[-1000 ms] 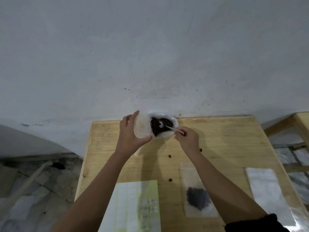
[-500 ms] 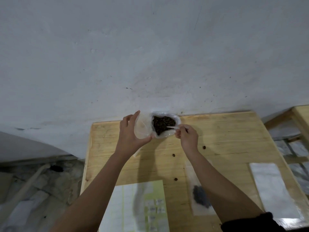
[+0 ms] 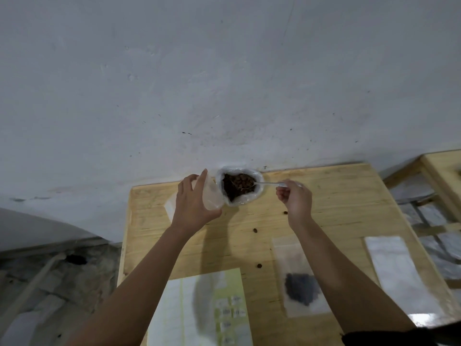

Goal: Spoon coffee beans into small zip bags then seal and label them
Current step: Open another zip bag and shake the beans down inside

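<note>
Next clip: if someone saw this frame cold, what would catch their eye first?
The open bag of dark coffee beans at the far edge of the table, against the wall, draws the eye. The right hand holds a clear spoon reaching into it, and the left hand holds an empty small zip bag beside it. Nearer, a filled zip bag lies by the right forearm, with a few stray beans on the wood.

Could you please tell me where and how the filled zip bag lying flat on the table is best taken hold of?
Probably pinch the filled zip bag by its flat, empty far end, coming from the left. The beans pool at its near end, so the far strip lies thin and free, and the right forearm crosses its right edge.
</note>
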A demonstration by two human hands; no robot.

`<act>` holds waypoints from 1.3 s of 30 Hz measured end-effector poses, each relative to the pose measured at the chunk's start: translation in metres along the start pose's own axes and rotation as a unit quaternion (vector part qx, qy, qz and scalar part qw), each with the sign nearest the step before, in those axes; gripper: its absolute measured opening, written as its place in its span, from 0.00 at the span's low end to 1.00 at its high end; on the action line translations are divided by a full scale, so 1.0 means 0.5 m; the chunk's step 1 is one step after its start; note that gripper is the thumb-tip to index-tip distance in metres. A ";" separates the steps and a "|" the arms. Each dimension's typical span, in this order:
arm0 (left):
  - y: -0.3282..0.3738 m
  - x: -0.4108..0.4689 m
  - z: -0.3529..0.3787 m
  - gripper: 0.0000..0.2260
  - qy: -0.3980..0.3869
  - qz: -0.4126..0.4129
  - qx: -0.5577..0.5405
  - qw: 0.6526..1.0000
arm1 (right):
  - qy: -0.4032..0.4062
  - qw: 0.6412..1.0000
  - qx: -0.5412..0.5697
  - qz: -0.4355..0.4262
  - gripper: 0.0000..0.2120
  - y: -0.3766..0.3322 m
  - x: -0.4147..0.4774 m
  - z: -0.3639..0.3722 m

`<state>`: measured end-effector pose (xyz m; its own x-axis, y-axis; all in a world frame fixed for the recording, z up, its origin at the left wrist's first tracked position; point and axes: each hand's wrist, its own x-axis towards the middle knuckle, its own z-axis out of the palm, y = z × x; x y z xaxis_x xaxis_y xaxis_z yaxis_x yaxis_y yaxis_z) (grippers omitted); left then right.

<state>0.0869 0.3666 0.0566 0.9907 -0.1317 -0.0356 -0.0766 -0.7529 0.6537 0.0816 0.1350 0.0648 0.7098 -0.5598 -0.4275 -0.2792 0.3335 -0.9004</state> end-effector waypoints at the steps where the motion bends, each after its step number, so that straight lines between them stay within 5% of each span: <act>1: 0.006 0.003 0.003 0.46 -0.005 0.004 0.008 1.000 | -0.015 1.000 0.005 -0.007 0.08 -0.012 -0.004 -0.006; 9: 0.060 0.020 0.049 0.48 -0.029 0.063 0.018 0.997 | -0.150 0.980 -0.089 -0.093 0.10 -0.076 -0.039 -0.036; 21: 0.058 0.015 0.050 0.44 -0.019 0.069 -0.014 0.997 | -0.040 0.973 -0.144 -0.174 0.08 -0.033 -0.022 -0.061; 27: 0.035 0.008 0.028 0.44 -0.008 0.073 -0.034 0.997 | -0.061 0.965 -0.200 -0.155 0.08 0.040 -0.023 -0.017; 34: 0.008 -0.011 0.014 0.43 -0.017 0.064 -0.039 0.997 | -0.042 0.995 -0.091 0.019 0.10 0.080 -0.017 0.023; 39: -0.008 -0.010 0.016 0.44 -0.002 0.053 0.004 0.999 | 0.005 0.998 -0.028 0.053 0.11 0.058 -0.013 0.016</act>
<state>0.0814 0.3651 0.0479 0.9766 -0.2128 0.0302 -0.1814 -0.7405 0.6472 0.0738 0.1544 0.0423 0.6677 -0.5316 -0.5211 -0.3886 0.3481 -0.8531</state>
